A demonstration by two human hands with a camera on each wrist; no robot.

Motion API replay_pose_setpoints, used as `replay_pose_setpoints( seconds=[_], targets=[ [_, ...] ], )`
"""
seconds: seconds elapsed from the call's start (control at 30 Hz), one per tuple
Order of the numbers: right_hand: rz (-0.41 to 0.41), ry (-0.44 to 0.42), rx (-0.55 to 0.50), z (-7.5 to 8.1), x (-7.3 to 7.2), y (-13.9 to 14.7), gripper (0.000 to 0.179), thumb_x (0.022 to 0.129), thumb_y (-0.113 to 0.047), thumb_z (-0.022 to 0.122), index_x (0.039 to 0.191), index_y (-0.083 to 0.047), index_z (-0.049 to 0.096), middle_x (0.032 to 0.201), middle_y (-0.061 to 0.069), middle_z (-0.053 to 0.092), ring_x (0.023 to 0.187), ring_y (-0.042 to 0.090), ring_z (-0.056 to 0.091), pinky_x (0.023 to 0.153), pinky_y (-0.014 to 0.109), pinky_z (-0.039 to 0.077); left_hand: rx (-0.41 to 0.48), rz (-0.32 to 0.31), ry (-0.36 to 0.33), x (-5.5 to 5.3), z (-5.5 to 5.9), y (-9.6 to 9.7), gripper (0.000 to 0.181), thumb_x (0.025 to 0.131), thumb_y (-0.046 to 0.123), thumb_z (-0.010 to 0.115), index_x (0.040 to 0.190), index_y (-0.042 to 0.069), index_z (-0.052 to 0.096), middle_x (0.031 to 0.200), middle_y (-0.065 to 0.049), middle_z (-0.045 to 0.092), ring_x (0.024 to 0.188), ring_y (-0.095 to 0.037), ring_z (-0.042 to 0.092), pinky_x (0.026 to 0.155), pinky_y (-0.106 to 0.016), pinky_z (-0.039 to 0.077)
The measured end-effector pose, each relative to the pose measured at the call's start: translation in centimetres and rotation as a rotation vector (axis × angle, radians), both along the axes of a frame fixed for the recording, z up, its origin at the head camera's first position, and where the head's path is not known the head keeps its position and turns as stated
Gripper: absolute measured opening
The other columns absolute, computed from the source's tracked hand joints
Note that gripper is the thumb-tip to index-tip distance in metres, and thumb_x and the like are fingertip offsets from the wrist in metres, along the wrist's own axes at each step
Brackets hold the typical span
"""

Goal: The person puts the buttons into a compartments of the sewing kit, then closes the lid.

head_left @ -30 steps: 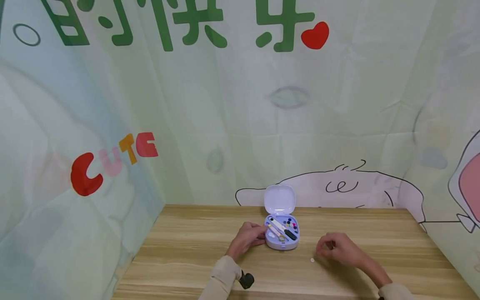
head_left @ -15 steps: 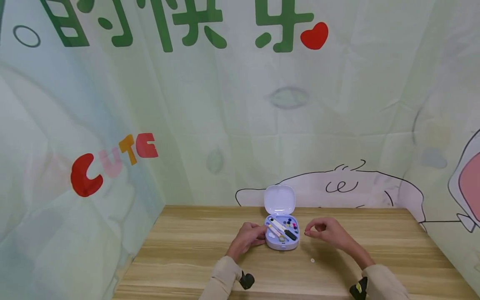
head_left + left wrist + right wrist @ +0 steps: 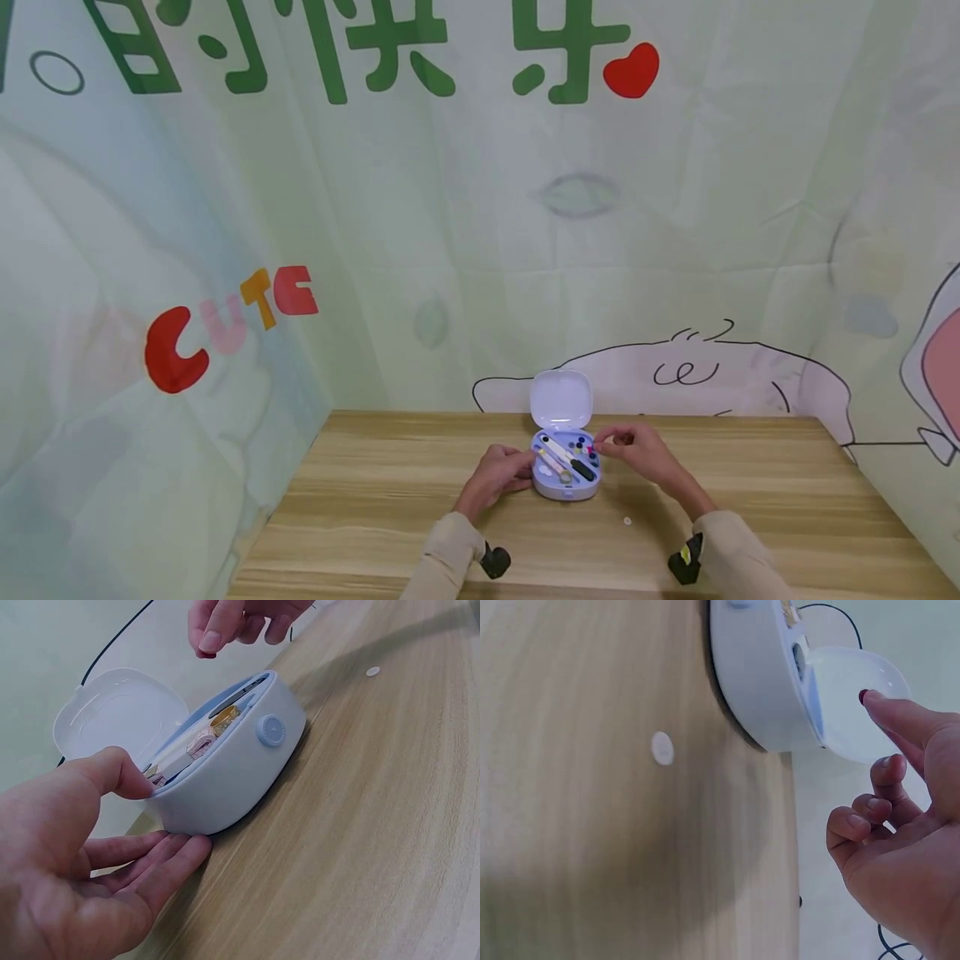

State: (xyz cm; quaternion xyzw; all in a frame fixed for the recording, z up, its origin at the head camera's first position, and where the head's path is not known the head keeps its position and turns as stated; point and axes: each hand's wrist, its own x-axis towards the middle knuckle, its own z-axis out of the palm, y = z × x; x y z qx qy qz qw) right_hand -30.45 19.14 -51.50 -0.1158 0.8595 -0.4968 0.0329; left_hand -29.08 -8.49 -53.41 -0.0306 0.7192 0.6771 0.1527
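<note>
A pale blue-and-white sewing box (image 3: pixel 567 493) stands on the table, its white lid (image 3: pixel 561 400) raised at the back. My left hand (image 3: pixel 495 477) holds its left side, thumb at the rim and fingers low against the wall. Over the box's right edge is my right hand (image 3: pixel 640 452). Its thumb and forefinger pinch a small dark red button (image 3: pixel 864 696), mostly hidden by the fingertips. Inside the box lie a black-handled tool (image 3: pixel 582 471), a gold ring-shaped piece (image 3: pixel 225 720) and several small coloured buttons (image 3: pixel 580 444).
A white button (image 3: pixel 627 521) lies on the wooden table (image 3: pixel 375 500), in front and to the right of the box. Behind the table hangs a printed cloth backdrop (image 3: pixel 480 208).
My right hand has risen from near the white button and moved left and away from me to the box's right edge. The left hand and the box have stayed in place.
</note>
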Motion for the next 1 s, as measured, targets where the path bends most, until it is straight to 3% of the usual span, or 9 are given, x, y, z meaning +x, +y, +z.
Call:
replay_pose_setpoints(
  seconds=[0.4,0.77,1.0],
  targets=[
    [0.001,0.053,0.043,-0.1,0.8,0.8,0.032,0.096,-0.024,0.075,0.124,-0.009,0.074,0.082,0.004,0.057,0.077,0.021,0.05,0.059,0.025,0.041,0.008,0.002,0.001,0.0,-0.1,-0.1,0.02,0.09,0.008,0.064,0.101,-0.009,0.067,0.09,-0.012,0.071,0.08,-0.017,0.067,0.078,-0.032,0.064],
    [0.214,0.088,0.126,-1.0,2.4,3.8,0.032,0.091,-0.022,0.08,0.117,-0.004,0.075,0.072,-0.004,0.052,0.066,0.009,0.048,0.054,0.021,0.039,0.022,0.001,0.0,0.0,-0.1,0.1,0.02,0.091,0.007,0.064,0.101,-0.01,0.067,0.09,-0.013,0.071,0.081,-0.017,0.067,0.078,-0.031,0.064],
    [0.34,0.19,0.123,-2.6,4.1,5.3,0.028,0.087,-0.018,0.083,0.11,-0.003,0.078,0.07,-0.011,0.054,0.063,0.0,0.045,0.051,0.019,0.04,0.006,0.003,-0.006,0.0,0.0,0.0,0.021,0.091,0.007,0.065,0.103,-0.01,0.068,0.091,-0.012,0.072,0.08,-0.017,0.067,0.08,-0.033,0.064]
  ],
)
